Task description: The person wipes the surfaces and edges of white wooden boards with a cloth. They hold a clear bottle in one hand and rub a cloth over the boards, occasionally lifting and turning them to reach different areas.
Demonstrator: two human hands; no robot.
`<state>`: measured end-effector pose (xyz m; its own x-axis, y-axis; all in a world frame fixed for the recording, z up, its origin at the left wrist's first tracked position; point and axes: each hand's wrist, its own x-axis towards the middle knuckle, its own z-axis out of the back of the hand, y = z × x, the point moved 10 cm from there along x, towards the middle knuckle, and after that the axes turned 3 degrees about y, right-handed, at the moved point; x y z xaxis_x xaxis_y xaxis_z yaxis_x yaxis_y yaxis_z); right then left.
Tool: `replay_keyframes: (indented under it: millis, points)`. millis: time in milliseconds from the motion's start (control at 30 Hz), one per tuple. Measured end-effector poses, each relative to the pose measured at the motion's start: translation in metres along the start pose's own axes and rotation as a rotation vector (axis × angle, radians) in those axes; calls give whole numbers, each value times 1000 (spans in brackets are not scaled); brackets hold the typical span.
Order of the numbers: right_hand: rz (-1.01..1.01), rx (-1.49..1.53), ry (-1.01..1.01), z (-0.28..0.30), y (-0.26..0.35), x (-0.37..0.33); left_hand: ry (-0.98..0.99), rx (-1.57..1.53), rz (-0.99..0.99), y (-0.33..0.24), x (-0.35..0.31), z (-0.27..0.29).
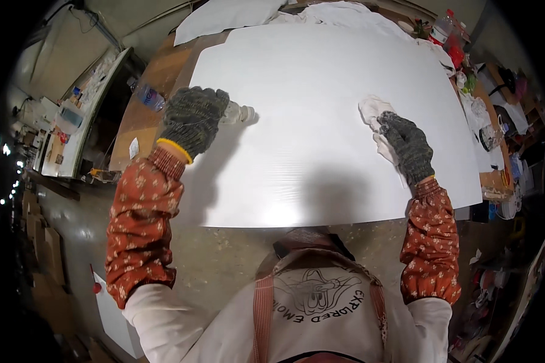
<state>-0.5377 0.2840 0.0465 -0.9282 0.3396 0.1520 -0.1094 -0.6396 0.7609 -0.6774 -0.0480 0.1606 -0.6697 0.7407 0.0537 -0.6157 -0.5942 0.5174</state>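
Note:
My left hand [195,118], in a dark grey knit glove with a yellow cuff edge, is closed round a clear plastic bottle [235,114]. The bottle lies on its side in the air or just over the panel, its neck pointing right; its other end is hidden by the glove. A crumpled white cloth [375,112] is gripped in my gloved right hand [407,145] and rests against the panel's right part. Beneath both hands spreads a large, smooth white panel [309,78], with shadows falling on it.
The panel lies on a wooden table [140,121]. Left of it stands another clear bottle [150,97]. White sheets [224,18] and cloth lie at the far edge. Clutter, with a red-capped bottle [448,24], crowds the far right. A side bench [85,115] stands left.

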Motion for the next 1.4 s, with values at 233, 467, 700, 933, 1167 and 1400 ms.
replay_keyframes:
  millis: [233, 467, 700, 933, 1167, 1400]
  points:
    - [140, 67, -302, 23, -11, -13, 370, -32, 158, -16, 45, -4]
    - [147, -334, -221, 13, 12, -15, 266, -12, 132, -14, 42, -19]
    - [138, -562, -284, 17, 30, -20, 167, -180, 130, 23, 20, -27]
    - [9, -625, -121, -1, 27, 6, 82, -533, 128, 68, -16, -77]
    - [293, -747, -185, -65, 77, 95, 77, -824, 285, 64, -29, -80]
    - [314, -820, 180, -119, 95, 99, 48, -1012, 390, 69, -67, -71]
